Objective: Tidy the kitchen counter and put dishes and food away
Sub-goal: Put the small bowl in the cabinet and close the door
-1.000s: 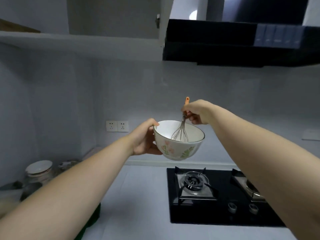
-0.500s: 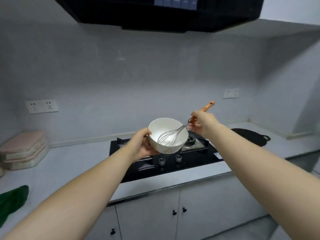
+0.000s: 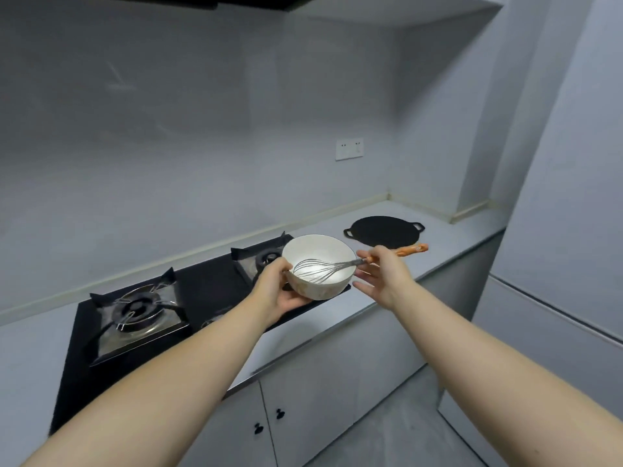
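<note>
Bowl [image 3: 318,264] held over right end of stove [image 3: 202,291], whisk [image 3: 323,269] resting inside; left hand [image 3: 279,291] curled round near-left wall; right hand [image 3: 381,274] pinches whisk handle, other fingers spread; ceramic likely brittle, smooth, fairly heavy; best cupped under base.

Head-worn view, angled down, close over counter [image 3: 455,241], stove [image 3: 209,291].

Black two-burner hob [image 3: 209,293]. Socket [image 3: 349,149] on back wall, up and right of it. Grey cabinet doors [image 3: 313,392] below.
</note>
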### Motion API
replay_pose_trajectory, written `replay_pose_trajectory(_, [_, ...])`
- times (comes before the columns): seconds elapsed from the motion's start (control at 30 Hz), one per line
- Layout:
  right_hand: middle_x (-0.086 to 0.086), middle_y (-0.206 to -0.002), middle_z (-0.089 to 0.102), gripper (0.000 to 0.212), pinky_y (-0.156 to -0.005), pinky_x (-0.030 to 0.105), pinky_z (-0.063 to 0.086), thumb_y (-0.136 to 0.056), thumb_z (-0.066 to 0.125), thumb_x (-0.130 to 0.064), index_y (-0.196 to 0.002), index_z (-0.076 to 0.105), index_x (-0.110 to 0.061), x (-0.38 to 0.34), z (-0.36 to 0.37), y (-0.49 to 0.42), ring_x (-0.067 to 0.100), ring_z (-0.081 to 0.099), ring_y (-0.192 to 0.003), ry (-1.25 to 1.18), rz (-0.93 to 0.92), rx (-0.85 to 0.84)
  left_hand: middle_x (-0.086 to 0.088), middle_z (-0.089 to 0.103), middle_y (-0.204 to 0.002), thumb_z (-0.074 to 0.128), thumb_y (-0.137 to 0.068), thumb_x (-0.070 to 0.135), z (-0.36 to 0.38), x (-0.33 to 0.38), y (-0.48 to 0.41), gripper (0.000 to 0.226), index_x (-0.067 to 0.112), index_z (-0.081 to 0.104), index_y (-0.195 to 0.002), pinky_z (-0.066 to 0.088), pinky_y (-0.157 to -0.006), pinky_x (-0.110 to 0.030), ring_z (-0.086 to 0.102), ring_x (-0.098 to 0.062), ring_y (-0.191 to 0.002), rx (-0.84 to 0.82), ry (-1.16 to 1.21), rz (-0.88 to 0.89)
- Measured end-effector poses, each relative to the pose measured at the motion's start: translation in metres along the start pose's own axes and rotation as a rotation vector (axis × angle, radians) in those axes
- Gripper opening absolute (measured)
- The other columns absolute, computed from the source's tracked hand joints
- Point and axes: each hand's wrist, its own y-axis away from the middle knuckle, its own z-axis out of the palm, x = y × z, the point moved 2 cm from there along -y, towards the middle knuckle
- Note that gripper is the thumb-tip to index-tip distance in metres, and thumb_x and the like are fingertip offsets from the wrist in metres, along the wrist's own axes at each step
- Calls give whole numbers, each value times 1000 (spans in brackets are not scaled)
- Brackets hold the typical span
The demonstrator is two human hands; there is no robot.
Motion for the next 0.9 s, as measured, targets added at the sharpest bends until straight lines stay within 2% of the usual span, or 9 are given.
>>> replay_pose_trajectory(0.13, [10,-81,60,17,-85,38,52,-89,42,-15,-86,57,-7,-20,-25,-59,25,60,-79,-115,15,40,-14,56,-122,42,-88,9,42,-9,-70,25,6,52,-111,52,-83,-55,62,-34,-94,-49,-10,-40])
replay_pose_trajectory(0.2, [12,-85,59,19,-92,43,50,-90,41,-16,-77,51,-9,-36,-28,-90,29,59,-85,-146,24,37,-15,56,-128,43,-87,10,58,-7,-107,33,4,51,-119,50,-88,-56,62,-35,-99,-79,-10,-63])
replay_pose_trajectory(0.3, [12,-92,60,16,-96,50,46,-91,41,-20,-80,48,-11,-57,-26,-137,31,57,-93,-102,44,19,-15,55,-126,42,-88,8,76,-2,-158,36,3,47,-123,51,-87,-56,62,-36,-98,-107,19,-96])
replay_pose_trajectory(0.4, [8,-88,58,12,-97,51,44,-88,41,-18,-84,50,-11,-71,-24,-176,27,56,-90,-55,59,28,-11,54,-119,41,-88,7,88,3,-195,37,4,46,-124,53,-81,-52,62,-36,-101,-161,57,-164])
replay_pose_trajectory(0.53, [9,-90,60,18,-85,47,50,-89,41,-16,-98,55,-11,-86,-26,-224,26,60,-81,-58,28,48,-7,46,-138,41,-98,22,105,8,-254,39,7,40,-134,45,-97,-54,60,-37,-109,-200,-2,-205])
replay_pose_trajectory(0.6, [10,-89,60,18,-73,43,52,-89,41,-16,-99,55,-10,-91,-30,-247,25,61,-79,-66,27,77,-5,42,-143,38,-101,29,118,8,-282,43,11,34,-140,47,-96,-51,59,-39,-111,-208,-76,-212])
replay_pose_trajectory(0.73, [8,-82,59,13,-70,41,51,-88,41,-15,-88,54,-12,-97,-39,-278,23,58,-73,-47,34,107,-7,49,-129,36,-103,22,131,5,-319,34,12,40,-135,49,-89,-48,57,-39,-112,-206,-201,-208])
replay_pose_trajectory(0.83, [6,-78,57,11,-68,39,50,-87,43,-12,-85,53,-13,-104,-47,-307,21,55,-70,-14,23,122,-5,54,-101,36,-102,12,140,0,-348,26,10,45,-127,48,-89,-50,59,-35,-99,-192,-255,-211])
replay_pose_trajectory(0.9, [6,-77,56,8,-67,38,48,-86,44,-10,-85,52,-12,-106,-52,-328,21,53,-67,-25,33,121,-6,53,-93,36,-102,8,145,-5,-367,23,10,47,-122,49,-86,-52,60,-30,-86,-166,-248,-220])
